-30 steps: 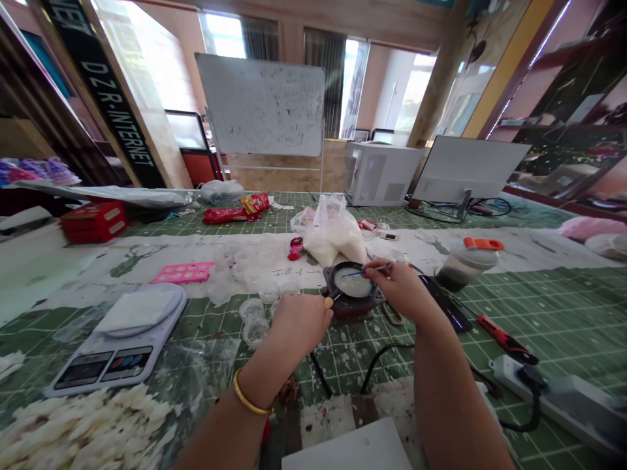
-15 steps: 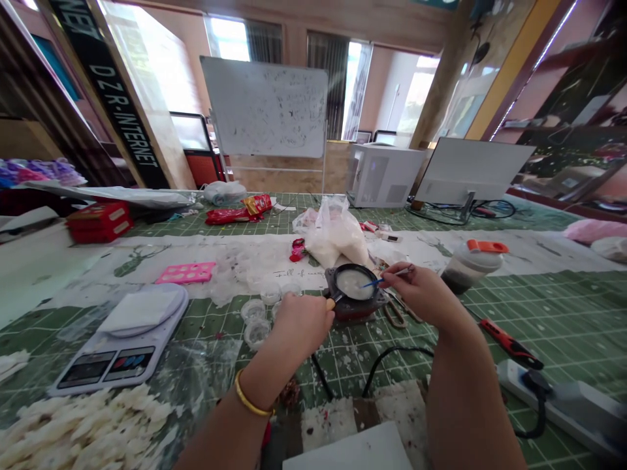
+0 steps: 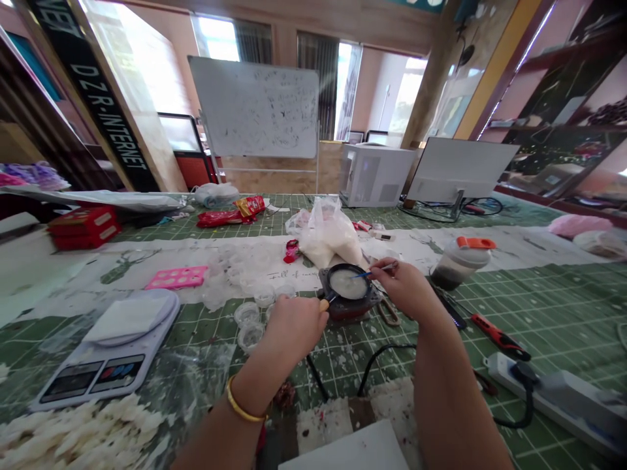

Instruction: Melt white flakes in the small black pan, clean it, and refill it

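Note:
My left hand is closed round the wooden-tipped handle of a small black frying pan. The pan rests on a small dark hot plate and holds a whitish, cloudy liquid with paler bits in it. In a pinch, my right hand holds a thin blue stirring stick, whose tip reaches into the liquid. What the stick's upper end looks like is partly hidden by my fingers. Scissors lie under my right hand, beside the hot plate. Several clear plastic cups stand left of the pan.
A kitchen scale and a heap of cream flakes lie at left. Behind the pan sits a plastic bag of white material. At right are an orange-lidded container, a red-black tool and a power strip. A black cable loops in front.
The whole view has shifted, so things appear slightly further left. The stick's tip has moved a little within the pan, and both hands keep their hold.

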Available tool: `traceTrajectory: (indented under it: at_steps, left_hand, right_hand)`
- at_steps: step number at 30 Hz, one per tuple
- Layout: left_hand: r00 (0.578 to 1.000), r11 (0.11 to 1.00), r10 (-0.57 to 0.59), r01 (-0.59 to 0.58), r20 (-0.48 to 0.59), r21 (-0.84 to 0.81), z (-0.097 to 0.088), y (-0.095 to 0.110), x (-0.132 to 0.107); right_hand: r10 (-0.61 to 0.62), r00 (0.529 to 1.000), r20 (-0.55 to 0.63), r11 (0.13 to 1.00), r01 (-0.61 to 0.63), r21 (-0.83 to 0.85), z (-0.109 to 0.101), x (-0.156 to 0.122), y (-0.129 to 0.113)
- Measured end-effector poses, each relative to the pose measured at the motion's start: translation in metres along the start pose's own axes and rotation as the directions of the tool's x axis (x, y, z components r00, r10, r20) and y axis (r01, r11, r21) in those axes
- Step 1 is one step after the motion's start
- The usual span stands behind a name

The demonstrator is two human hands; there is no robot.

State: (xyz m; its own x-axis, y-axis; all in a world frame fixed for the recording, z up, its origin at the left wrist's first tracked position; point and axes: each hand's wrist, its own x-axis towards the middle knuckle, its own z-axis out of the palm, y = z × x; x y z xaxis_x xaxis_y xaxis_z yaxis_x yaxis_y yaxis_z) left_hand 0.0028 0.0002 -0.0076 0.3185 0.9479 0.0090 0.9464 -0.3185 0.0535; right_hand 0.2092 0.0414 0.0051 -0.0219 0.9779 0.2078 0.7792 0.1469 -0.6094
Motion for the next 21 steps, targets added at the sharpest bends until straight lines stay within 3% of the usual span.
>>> traceTrajectory:
  at_steps: [5, 7, 11, 15, 21]
  left_hand:
    - [1.000, 1.000, -0.011, 0.011, 0.010, 0.004, 0.0000, 0.0002, 0.0002]
    - [1.000, 1.000, -0.007, 0.007, -0.004, 0.001, 0.0004, 0.0001, -0.0001]
    - [1.000, 1.000, 0.002, -0.002, -0.005, -0.005, 0.0013, -0.0005, -0.0003]
    - [1.000, 1.000, -0.008, 0.008, -0.020, 0.001, 0.0030, -0.0018, 0.0010]
    - [1.000, 1.000, -0.009, 0.008, -0.021, -0.006, 0.0045, -0.0030, 0.0026]
  right_hand:
    - [-0.067, 0.992, 0.108, 0.996, 0.061, 0.058, 0.0034, -0.0001, 0.0001]
    - [-0.074, 0.994, 0.080, 0.996, 0.070, 0.053, 0.0060, 0.0016, -0.0001]
    - [0.026, 0.999, -0.019, 0.999, -0.027, -0.035, 0.0044, 0.0032, 0.0019]
    - [-0.073, 0.992, 0.103, 0.993, 0.062, 0.104, 0.0049, 0.0010, 0.0002]
    - [0.050, 0.998, -0.044, 0.999, -0.050, 0.014, 0.0043, 0.0056, 0.0015]
